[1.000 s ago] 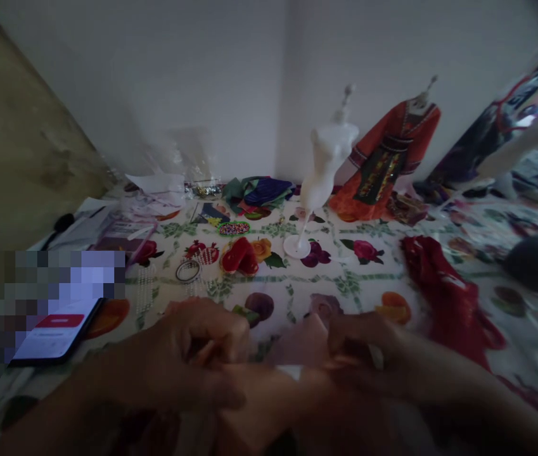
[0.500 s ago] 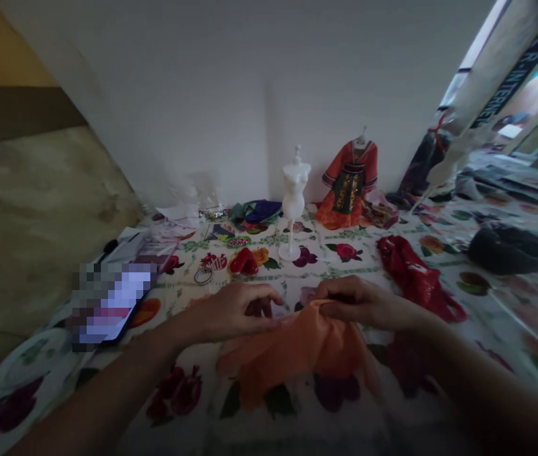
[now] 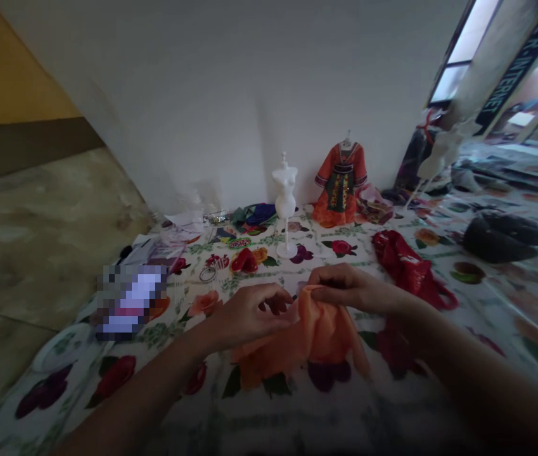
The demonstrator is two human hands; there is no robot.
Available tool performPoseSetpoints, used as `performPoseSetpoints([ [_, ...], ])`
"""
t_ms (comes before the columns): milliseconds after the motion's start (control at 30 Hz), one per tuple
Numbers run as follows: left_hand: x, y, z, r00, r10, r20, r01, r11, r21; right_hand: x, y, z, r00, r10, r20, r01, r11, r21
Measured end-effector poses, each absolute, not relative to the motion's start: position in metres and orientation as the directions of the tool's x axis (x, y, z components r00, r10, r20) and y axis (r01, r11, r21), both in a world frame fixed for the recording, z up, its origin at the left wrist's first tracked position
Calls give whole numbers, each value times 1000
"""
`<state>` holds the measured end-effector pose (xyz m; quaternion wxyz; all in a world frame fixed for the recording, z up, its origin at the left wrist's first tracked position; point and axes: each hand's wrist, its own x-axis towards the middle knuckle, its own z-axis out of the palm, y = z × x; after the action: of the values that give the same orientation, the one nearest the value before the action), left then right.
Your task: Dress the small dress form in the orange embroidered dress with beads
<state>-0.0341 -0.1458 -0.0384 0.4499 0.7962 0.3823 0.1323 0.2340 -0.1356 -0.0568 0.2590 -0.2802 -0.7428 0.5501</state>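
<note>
The orange cloth [image 3: 309, 335] hangs clenched in the right hand's [image 3: 352, 288] grip, the left hand [image 3: 249, 315] curled at its edge, contact unclear.

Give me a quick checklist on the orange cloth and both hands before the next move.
1. Right hand pinching the top of the orange cloth: ok.
2. Left hand holding the cloth: cannot tell; its fingers are at the edge.
3. Cloth apart from the red bag: ok.
4. Cloth's lower part down on the flowered tablecloth: ok.
5. White dress stand upright and apart from both hands: ok.
</note>
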Motion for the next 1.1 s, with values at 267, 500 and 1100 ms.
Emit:
performPoseSetpoints([
  [267,-24,-168,-53,629,765,138,547,-562,621,236,-135,-55,-693,717,81,121,227,-966],
  [500,-14,-171,-69,599,715,360,517,-689,509,235,-136,-56,-685,724,80,119,219,-968],
  [1100,-32,-152,-41,424,898,115,322,-269,908,249,-119,-63,-676,735,47,138,189,-972],
])
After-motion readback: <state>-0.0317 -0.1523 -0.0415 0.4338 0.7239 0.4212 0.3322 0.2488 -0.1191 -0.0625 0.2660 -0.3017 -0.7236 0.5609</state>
